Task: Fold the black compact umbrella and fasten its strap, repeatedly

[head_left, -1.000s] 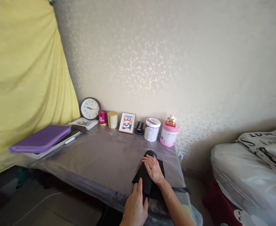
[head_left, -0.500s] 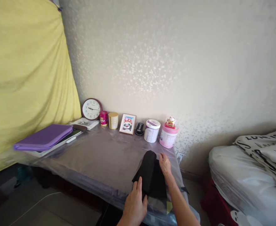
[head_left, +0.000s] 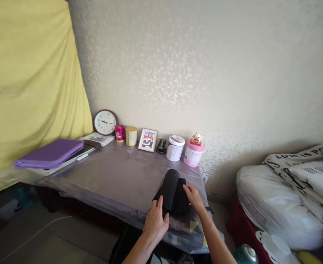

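Lightly, left hand [head_left: 155,223] grips black bundle [head_left: 171,192], right hand [head_left: 194,198] open beside it, white tub [head_left: 175,149] lidded

We have a folded umbrella [head_left: 171,192] lying near the front of the bench [head_left: 103,176], between our left hand [head_left: 155,220] and right hand [head_left: 194,198]. Behind it, along the wall [head_left: 219,91], stand a clock [head_left: 105,122], a framed picture [head_left: 147,140] and a canister [head_left: 175,148]. A zip folder [head_left: 49,154] lies at the bench's left end, and wrapped bedding [head_left: 277,205] lies beyond its right side.

Pale floral wallpaper [head_left: 205,66] meets hanging yellow cloth [head_left: 32,91] behind a plastic-covered table [head_left: 95,172].
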### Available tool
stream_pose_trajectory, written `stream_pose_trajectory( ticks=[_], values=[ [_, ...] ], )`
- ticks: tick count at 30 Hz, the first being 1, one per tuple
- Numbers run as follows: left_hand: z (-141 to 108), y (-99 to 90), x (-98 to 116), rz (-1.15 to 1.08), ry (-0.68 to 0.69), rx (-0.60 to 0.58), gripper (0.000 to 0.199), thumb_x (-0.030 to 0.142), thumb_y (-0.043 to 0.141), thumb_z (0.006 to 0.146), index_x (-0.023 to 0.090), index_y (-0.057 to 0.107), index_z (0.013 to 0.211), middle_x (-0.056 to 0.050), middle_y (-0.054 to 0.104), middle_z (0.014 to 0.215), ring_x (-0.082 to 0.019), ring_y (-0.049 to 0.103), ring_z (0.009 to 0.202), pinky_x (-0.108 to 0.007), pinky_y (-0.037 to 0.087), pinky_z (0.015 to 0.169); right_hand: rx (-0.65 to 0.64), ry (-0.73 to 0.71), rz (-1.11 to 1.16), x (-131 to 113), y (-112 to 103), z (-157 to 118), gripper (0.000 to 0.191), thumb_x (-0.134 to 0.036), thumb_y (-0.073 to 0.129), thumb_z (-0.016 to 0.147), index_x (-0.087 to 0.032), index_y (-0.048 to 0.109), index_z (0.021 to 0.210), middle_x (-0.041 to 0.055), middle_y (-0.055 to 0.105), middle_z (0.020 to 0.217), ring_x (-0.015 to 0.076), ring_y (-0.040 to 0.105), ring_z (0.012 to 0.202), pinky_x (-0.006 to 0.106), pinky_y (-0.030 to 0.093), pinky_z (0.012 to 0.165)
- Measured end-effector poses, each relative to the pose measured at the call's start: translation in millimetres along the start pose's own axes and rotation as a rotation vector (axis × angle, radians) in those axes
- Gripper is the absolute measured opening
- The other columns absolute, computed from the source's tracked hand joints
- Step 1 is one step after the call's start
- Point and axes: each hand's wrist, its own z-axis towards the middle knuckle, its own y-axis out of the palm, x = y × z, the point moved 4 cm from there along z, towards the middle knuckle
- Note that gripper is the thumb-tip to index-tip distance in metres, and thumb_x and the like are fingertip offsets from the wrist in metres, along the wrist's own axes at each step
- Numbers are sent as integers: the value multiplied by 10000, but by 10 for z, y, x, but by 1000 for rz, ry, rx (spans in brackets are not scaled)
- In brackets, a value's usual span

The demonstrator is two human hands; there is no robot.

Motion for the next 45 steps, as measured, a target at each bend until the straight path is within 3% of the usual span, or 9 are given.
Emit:
stream_pose_trajectory(
  ticks=[6,14,22,36,41,45],
  values=[
    [-5,0,0,18,6,-4,590,265,410,801,145,240,1353,-109,435,1220,-164,522,1019,-213,375,837,52,-102,-18,-136,73,17,362,-432,516,681,-143,648,852,36,636,657,195,588,649,257,423,522],
    [13,-54,21,68,0,-24,602,266,386,808,100,219,1362,-130,439,1242,-185,528,1016,-230,378,830,46,-141,22,-423,288,94,362,-375,534,692,-131,627,943,41,642,707,196,596,717,259,441,580],
    [-10,-29,46,104,7,-38,614,226,372,806,75,182,1371,-146,420,1284,-194,531,1024,-235,382,824,-117,-9,97,-524,556,82,399,-316,519,772,-144,490,1131,2,620,659,92,527,389,221,444,384],
    [0,-42,6,115,29,-43,645,217,398,799,45,146,1367,-176,374,1344,-211,494,1113,-250,365,876,-272,53,173,-634,679,-111,401,-256,409,844,-142,317,1218,-49,543,602,99,575,401,193,470,376],
    [-31,-87,13,13,73,-15,801,193,416,795,167,-131,1379,-124,304,1404,-174,527,1077,-227,400,811,-282,33,147,-673,784,-118,354,-242,376,850,-137,328,1185,-31,581,569,122,580,401,204,459,394],
    [-48,-112,20,27,129,-25,743,166,411,801,243,-30,1393,-91,395,1341,-163,521,1083,-225,393,836,-251,11,124,-706,837,-144,332,-223,372,856,-127,349,1173,27,647,661,119,617,495,189,458,468]
  ],
)
